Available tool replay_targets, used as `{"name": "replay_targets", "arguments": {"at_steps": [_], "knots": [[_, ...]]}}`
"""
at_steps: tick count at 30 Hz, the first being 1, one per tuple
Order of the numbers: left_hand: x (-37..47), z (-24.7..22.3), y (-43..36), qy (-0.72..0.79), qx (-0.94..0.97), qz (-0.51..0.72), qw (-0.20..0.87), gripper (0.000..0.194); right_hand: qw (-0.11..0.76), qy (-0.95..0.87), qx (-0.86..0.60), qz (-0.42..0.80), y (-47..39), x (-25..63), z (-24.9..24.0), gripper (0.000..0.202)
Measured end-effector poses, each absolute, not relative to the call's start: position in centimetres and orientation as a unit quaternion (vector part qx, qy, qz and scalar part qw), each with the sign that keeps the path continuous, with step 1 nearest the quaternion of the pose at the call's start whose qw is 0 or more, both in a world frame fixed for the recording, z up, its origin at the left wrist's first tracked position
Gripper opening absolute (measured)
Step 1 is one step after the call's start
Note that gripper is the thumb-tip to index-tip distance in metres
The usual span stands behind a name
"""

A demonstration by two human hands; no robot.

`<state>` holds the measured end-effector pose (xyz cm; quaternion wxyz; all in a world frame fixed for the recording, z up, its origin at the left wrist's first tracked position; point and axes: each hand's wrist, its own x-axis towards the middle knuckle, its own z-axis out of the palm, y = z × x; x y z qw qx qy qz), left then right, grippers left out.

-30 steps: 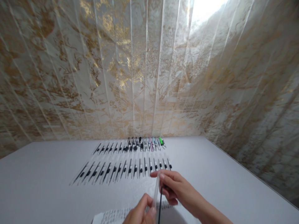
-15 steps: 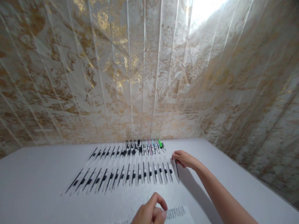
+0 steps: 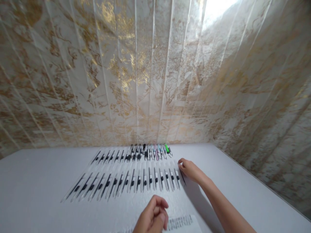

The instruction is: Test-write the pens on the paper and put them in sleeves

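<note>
Right hand (image 3: 179, 164) pinches a pen (image 3: 183, 178) ending the front pen row (image 3: 132, 183), tabletop (image 3: 230, 181) running rightward to its edge; left hand (image 3: 153, 214) slack, loosely curled, row's nearside.

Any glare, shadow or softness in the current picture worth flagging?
Head view: bright glare washes out the gold-patterned sheeting at top right of centre; head view: the right arm casts a soft shadow on the white table; head view: print on the paper is too soft to read.

Pens (image 3: 150, 180) in rows beyond paper (image 3: 181, 222)
</note>
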<state>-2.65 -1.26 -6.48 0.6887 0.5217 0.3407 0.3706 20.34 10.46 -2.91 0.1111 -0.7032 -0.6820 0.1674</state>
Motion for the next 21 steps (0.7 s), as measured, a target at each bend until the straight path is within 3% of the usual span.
{"name": "replay_targets", "arguments": {"at_steps": [9,12,21], "knots": [[-4.0,-2.8,0.3,0.308,0.212,0.522,0.766,0.037,0.172,-0.757,-0.578,0.251,4.9,15.7,1.1,0.029],[-4.4,-2.5,0.3,0.289,0.202,0.528,0.773,0.04,0.185,-0.798,-0.443,0.365,2.0,12.0,1.7,0.036],[-4.4,-2.3,0.2,0.281,0.237,0.544,0.754,0.04,0.212,-0.803,-0.456,0.319,2.2,10.4,1.6,0.024]]}}
